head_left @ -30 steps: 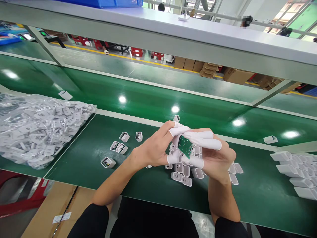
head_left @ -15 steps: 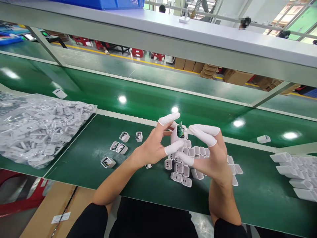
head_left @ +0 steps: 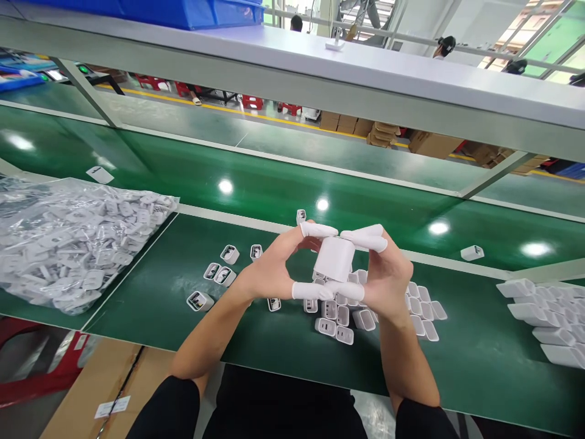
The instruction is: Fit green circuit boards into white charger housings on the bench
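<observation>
Between my two hands is a white charger housing (head_left: 335, 259), raised above the bench with its smooth side facing me. My left hand (head_left: 273, 263) grips it from the left, with white finger cots on thumb and finger. From the right, my right hand (head_left: 389, 277) closes on it too, its cot-covered fingertips along the top and its thumb at the bottom. The circuit board inside is hidden from view. Below the hands stand several white charger housings (head_left: 329, 327) with pin slots. Left of them, open housings (head_left: 200, 300) show parts inside.
A clear plastic bag (head_left: 86, 238) of small white pieces lies at the left. More white housings (head_left: 555, 317) are grouped at the right edge. A shelf (head_left: 292, 67) with a blue bin (head_left: 219, 13) crosses above the green bench (head_left: 150, 292).
My right hand has moved in and closed on the housing beside my left. The housing has turned, and the green circuit board that stuck out of it no longer shows.
</observation>
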The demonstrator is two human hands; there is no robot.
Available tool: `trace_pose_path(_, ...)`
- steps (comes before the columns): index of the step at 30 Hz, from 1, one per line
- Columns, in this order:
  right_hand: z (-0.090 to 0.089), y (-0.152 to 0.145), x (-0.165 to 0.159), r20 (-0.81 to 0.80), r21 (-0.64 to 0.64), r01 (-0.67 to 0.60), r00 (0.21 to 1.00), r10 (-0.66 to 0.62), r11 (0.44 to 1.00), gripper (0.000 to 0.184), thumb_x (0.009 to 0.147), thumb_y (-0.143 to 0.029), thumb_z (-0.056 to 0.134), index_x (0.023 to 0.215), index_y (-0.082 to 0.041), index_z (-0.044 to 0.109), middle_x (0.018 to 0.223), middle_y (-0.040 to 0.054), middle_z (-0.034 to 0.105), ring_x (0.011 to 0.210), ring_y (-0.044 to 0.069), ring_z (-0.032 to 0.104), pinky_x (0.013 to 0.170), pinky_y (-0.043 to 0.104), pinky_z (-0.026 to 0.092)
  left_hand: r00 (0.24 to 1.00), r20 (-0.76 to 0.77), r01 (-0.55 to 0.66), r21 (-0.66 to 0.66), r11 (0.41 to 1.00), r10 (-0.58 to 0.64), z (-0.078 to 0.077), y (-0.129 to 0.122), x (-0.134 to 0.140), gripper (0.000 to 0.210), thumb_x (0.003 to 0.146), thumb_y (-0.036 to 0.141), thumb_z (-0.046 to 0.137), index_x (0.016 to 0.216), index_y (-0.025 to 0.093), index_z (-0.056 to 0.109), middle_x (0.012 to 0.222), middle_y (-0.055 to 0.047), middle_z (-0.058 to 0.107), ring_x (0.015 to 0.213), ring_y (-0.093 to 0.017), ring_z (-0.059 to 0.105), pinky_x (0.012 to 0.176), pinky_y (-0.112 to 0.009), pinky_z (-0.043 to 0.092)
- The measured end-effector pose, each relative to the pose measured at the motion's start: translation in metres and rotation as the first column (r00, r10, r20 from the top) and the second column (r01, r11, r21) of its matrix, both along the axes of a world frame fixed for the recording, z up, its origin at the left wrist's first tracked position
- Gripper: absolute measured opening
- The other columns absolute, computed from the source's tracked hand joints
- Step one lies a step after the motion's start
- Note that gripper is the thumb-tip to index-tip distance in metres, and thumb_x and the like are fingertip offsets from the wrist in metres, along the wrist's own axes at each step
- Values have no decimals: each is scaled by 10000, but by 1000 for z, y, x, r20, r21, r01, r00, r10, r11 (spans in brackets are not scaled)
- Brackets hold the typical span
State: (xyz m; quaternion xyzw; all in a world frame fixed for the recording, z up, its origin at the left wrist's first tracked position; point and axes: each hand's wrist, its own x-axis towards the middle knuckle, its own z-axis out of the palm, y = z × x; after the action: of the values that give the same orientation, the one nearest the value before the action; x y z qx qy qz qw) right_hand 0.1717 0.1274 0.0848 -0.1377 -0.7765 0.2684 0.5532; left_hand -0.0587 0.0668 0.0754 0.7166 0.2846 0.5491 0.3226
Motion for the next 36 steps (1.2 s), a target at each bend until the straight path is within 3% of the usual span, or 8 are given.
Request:
trace_pose_path(4, -2, 1, -6, -50, -282, -50, 998, 37, 958, 563, 771, -517, 1040, 1233, -299, 803, 1063, 54, 784, 957, 274, 717, 830, 464, 630, 995, 99, 4, -146, 989, 11, -2, 2, 5, 687, 784, 296, 1058, 1395, 306, 743, 1262, -69, 797, 1118, -244, 799, 1054, -393, 693)
trace_pose_path(8, -4, 8, -9, -23, -411, -19, 1000, 11, 911, 485, 866, -710, 912, 1018, -276, 755, 960, 30, 750, 884, 242, 690, 824, 433, 599, 974, 216, -11, -276, 961, 73, -9, 8, 18, 553, 753, 301, 1074, 1231, 278, 796, 1214, -49, 746, 1097, -219, 773, 1017, -364, 697)
trace_pose_path(11, -2, 14, -6, 9, -443, -18, 1000, 25, 897, 580, 1008, -845, 657, 978, -275, 763, 900, 32, 739, 842, 239, 677, 804, 429, 559, 932, 352, 48, -363, 930, 90, -14, 12, 28, 488, 766, 356, 1065, 1162, 251, 800, 1129, -40, 752, 1038, -204, 780, 972, -365, 710)
trace_pose_path(13, -1, 17, -3, 48, -433, -12, 998, 36, 901, 614, 1034, -862, 594, 1034, -281, 794, 934, 37, 755, 872, 246, 684, 842, 439, 547, 904, 415, 77, -394, 916, 102, -18, 14, 34, 491, 764, 364, 1066, 1151, 237, 791, 1075, -36, 778, 1003, -201, 794, 962, -376, 720)
trace_pose_path(22, 0, 21, 0, 49, -500, -79, 992, 119, 862, 446, 993, -736, 782, 1081, -301, 824, 1075, 35, 801, 942, 236, 691, 940, 448, 568, 855, 475, 30, -445, 895, 208, -25, 12, 46, 523, 697, 379, 1106, 1112, 216, 833, 1096, -58, 830, 980, -226, 815, 943, -415, 741)
trace_pose_path(29, -1, 24, 0, 34, -485, -21, 999, 43, 874, 308, 971, -626, 862, 1079, -339, 894, 1015, 21, 804, 943, 237, 699, 921, 445, 573, 792, 552, 76, -514, 855, 262, -29, 13, 56, 574, 677, 372, 1119, 1164, 224, 854, 1186, -76, 842, 1065, -236, 825, 1011, -413, 721)
trace_pose_path(36, 6, 22, -9, -51, -643, -175, 981, 186, 746, 437, 920, -721, 874, 1041, -301, 897, 933, 32, 816, 799, 211, 703, 765, 398, 622, 756, 572, 21, -509, 861, 319, -21, 7, 62, 529, 667, 321, 1121, 1102, 231, 833, 1156, -62, 833, 1066, -256, 838, 1021, -429, 702)
